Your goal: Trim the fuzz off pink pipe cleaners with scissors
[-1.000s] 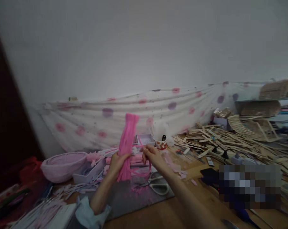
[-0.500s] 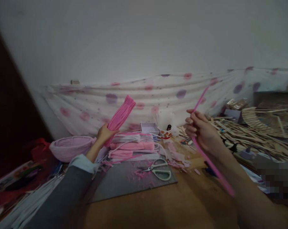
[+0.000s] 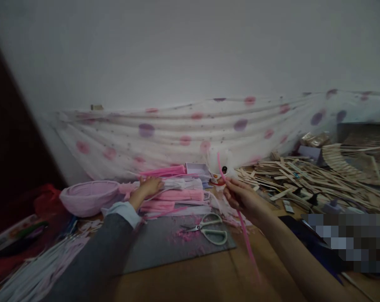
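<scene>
My right hand (image 3: 245, 200) is closed on a long, thin pink strip (image 3: 247, 243), pinched between thumb and fingers. One end of the strip points up and the other hangs below the hand toward the tabletop. Palm down, my left hand (image 3: 151, 186) rests on a pile of soft strip bundles, its fingers partly hidden. Just beyond those fingers a bright pink bundle (image 3: 169, 170) lies at the back of the pile. Lighter pink bundles (image 3: 182, 195) and white ones lie in front. Scissors (image 3: 210, 228) with pale handles sit on the grey mat (image 3: 152, 247) among pink scraps.
At left stands a pale pink basket (image 3: 89, 199), with white strips (image 3: 48, 268) nearer me. A white tray (image 3: 198, 169) and a patterned cup (image 3: 215, 179) are at the back. Many wooden sticks (image 3: 287, 176) cover the right side. A spotted cloth (image 3: 171, 130) hangs behind.
My left hand has lowered the bright pink bundle onto the back of the pile. My right hand has moved left and down with the pink strip.
</scene>
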Action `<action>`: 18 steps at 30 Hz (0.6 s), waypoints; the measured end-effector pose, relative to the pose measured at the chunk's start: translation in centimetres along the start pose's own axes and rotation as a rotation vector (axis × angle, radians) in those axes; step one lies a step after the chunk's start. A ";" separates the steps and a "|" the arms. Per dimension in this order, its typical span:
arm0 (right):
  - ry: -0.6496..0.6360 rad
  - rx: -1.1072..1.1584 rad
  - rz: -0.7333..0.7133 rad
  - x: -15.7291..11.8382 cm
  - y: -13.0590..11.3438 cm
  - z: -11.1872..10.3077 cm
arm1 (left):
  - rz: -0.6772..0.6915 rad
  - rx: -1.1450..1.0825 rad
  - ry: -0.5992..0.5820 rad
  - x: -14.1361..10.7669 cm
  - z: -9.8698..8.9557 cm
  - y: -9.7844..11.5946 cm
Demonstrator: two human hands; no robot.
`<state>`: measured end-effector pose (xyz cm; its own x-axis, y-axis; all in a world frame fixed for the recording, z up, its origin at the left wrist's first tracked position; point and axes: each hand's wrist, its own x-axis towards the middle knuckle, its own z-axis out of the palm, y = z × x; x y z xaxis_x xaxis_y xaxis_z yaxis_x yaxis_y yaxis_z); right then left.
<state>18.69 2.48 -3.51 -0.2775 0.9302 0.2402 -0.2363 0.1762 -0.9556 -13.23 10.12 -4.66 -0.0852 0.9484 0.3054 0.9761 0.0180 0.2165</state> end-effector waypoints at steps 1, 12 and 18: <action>-0.014 -0.012 0.007 -0.1 0.2 0.0 | -0.010 -0.043 -0.037 -0.6 0.3 -0.3; -0.198 -0.162 0.048 0.8 2.3 3.8 | 0.302 -1.045 -0.220 -6.5 -0.8 9.4; -0.338 -0.253 0.153 0.9 2.5 4.2 | 0.214 -1.500 -0.100 -7.2 -0.9 11.3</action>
<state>13.99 2.39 -4.97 -0.5904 0.8015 0.0953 0.0548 0.1577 -0.9860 -1.76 3.16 -3.58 0.1011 0.9095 0.4033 -0.1369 -0.3888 0.9111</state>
